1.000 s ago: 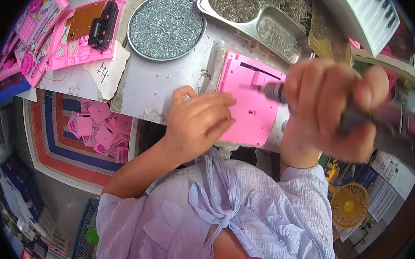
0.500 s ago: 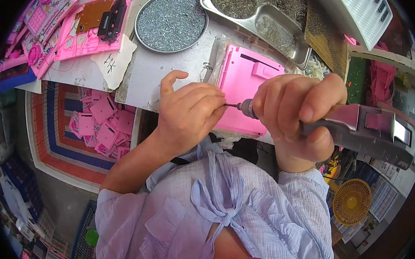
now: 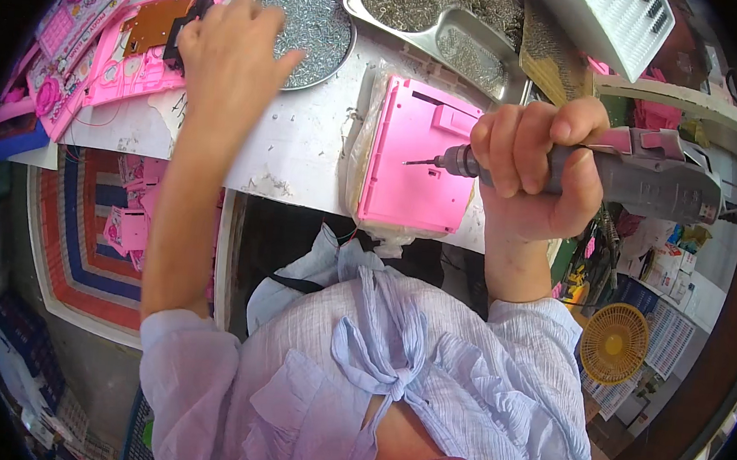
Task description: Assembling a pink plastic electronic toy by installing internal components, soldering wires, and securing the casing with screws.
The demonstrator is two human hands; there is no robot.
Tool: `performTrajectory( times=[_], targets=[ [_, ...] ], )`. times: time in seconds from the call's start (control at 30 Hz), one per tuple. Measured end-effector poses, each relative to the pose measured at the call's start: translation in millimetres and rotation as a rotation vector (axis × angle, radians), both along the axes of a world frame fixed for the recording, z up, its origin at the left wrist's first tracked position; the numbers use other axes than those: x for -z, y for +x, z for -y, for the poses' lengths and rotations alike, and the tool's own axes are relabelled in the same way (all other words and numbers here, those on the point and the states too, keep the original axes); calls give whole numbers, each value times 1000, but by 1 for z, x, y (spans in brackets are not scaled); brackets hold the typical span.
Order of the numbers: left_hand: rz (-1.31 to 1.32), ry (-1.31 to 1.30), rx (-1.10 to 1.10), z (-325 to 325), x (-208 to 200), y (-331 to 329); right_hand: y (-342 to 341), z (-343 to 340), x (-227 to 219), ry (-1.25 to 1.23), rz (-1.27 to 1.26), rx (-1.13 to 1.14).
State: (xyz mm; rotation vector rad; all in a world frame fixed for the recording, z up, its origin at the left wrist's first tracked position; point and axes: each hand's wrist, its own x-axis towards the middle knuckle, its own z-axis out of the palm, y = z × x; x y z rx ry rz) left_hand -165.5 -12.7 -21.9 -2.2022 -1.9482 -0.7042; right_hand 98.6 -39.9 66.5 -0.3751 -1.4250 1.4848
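Note:
My right hand [image 3: 537, 161] is wrapped around a grey electric screwdriver [image 3: 646, 177]. Its thin bit points left, above a flat pink plastic housing [image 3: 420, 161] lying on a clear plastic bag at the table's front edge. Out at the upper left, my left hand [image 3: 236, 50] reaches palm down with thumb and fingers apart, slightly blurred. It covers the left part of a round metal tray of small silver screws [image 3: 318, 34]. Beside its outer fingers is a black component on an opened pink shell with a brown circuit board [image 3: 154, 27]. Whether the fingertips touch anything is unclear.
A metal tray of springs and small metal parts [image 3: 440, 4] stands at the back, beside a white ridged plastic bin [image 3: 622, 25]. More pink shells [image 3: 70, 30] pile up at far left. Below them, a striped-lined container [image 3: 68, 243] holds pink parts. A yellow basket [image 3: 614, 343] sits lower right.
My left hand has left the screwdriver bit and swung up and left to the screw tray and pink shell. The screwdriver's back end has risen, and its bit shows free over the pink housing.

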Motion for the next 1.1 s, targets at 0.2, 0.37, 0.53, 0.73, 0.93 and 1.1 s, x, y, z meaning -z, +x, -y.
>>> performTrajectory(
  times=[0.2,0.37,0.53,0.73,0.93,1.1],
  targets=[
    [51,-117,137,-9,16,-13,-18,38,-1,-92,86,80],
    [105,-108,136,-9,20,-14,-27,40,8,-116,158,123],
    [392,-122,349,14,10,0,-29,37,17,-17,303,84],
    [630,-214,497,78,-2,23,-31,38,31,208,425,3],
    [596,-76,528,111,14,44,-23,27,17,117,301,-3],
    [809,-185,485,122,10,58,-27,37,-7,40,55,-59]
  ],
)
